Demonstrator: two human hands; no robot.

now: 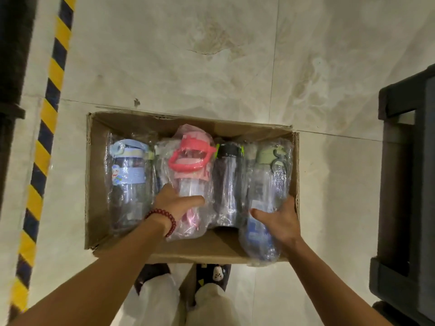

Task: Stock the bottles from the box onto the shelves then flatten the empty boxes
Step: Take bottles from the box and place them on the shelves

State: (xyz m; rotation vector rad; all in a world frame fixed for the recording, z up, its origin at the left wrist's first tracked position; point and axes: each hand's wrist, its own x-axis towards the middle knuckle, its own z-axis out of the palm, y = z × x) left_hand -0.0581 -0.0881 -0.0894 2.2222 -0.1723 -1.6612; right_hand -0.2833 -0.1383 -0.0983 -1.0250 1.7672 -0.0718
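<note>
An open cardboard box (150,123) stands on the floor with several plastic-wrapped bottles lying in it. From left to right they are a blue-lidded bottle (128,175), a pink-lidded bottle (190,161), a black-lidded bottle (227,182) and a green-lidded bottle (266,184). My left hand (175,204), with a red bead bracelet at the wrist, wraps round the lower body of the pink-lidded bottle. My right hand (279,220) grips the lower body of the green-lidded bottle, whose base sticks out over the box's near edge.
The box sits on pale floor tiles (211,55). A yellow-and-black hazard stripe (50,95) runs along the left beside a dark strip. A dark shelving unit (409,184) stands at the right. My feet (213,275) are just behind the box.
</note>
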